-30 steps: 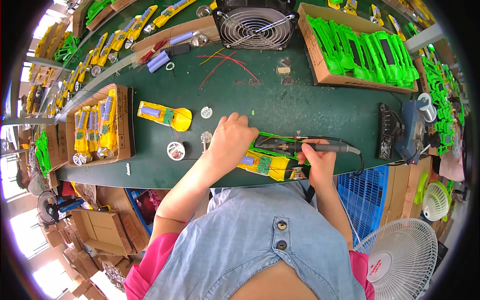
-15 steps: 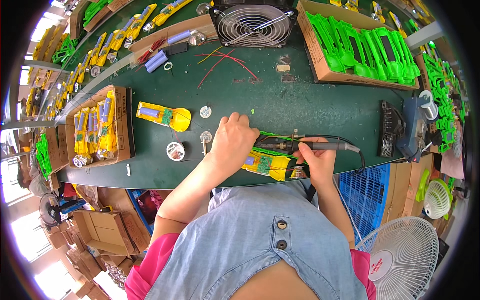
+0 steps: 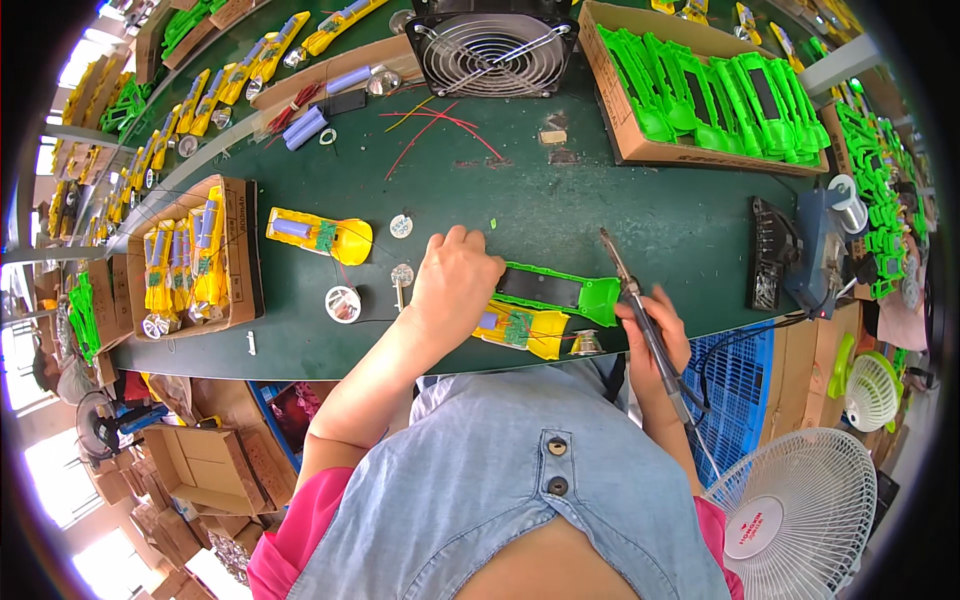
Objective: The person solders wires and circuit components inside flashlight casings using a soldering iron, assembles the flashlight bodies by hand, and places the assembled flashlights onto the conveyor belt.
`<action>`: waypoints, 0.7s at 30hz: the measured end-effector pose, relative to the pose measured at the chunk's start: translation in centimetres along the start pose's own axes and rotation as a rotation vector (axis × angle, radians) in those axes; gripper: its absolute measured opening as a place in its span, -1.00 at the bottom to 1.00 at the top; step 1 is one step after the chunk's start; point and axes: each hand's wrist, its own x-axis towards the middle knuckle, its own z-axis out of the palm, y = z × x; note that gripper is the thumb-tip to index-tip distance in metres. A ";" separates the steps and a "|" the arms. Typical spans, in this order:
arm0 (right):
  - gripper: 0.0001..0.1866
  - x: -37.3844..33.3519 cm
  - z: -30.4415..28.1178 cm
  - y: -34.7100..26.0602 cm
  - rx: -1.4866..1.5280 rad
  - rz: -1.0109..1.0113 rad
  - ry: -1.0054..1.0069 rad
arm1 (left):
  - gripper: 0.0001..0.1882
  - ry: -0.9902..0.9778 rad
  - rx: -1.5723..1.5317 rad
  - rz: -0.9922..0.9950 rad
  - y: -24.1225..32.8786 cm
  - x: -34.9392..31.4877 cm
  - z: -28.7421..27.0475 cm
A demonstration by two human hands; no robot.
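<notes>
My left hand [image 3: 455, 275] is closed at the left end of a green plastic casing [image 3: 601, 301] with a dark panel; its fingertips are partly hidden. Angled up beside the casing's right end is a soldering iron [image 3: 653, 338], gripped in my right hand [image 3: 668, 325]. Just below the green casing lies a yellow casing [image 3: 547, 336] with a blue battery and a small circuit board [image 3: 518, 329]. A silvery reflector [image 3: 586, 343] sits at its right end. Left of my left hand are two round discs, one of them [image 3: 401, 226] farther away, and another reflector [image 3: 343, 304].
A second yellow casing [image 3: 350, 242] lies left. Farther left stands a carton [image 3: 243, 250] of yellow assemblies. A carton [image 3: 720, 156] of green casings and a boxed fan [image 3: 492, 55] stand at the back. A blue soldering station [image 3: 818, 245] with a solder spool is at right.
The soldering iron has come off the green casing and swung from lying level to pointing up and away, uncovering the dark panel. My left hand stays at the casing's left end.
</notes>
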 end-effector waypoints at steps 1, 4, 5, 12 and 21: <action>-0.66 0.2 0.0 -0.1 -0.001 -0.001 0.001 | -0.88 0.002 0.001 0.001 -0.1 -0.1 0.0; -0.46 0.4 0.1 -0.1 -0.098 0.004 -0.135 | -0.89 0.015 0.001 0.018 -0.1 0.0 0.2; -0.46 0.5 0.1 -0.1 -0.098 0.005 -0.132 | -0.89 0.021 0.008 0.016 0.0 -0.1 0.1; -0.44 0.8 0.0 -0.1 -0.112 0.010 -0.199 | -0.91 0.033 0.020 0.015 -0.1 -0.2 0.2; -0.46 1.1 0.1 0.3 -0.053 0.014 -0.166 | -0.87 0.163 -0.424 0.329 1.2 -1.1 -3.4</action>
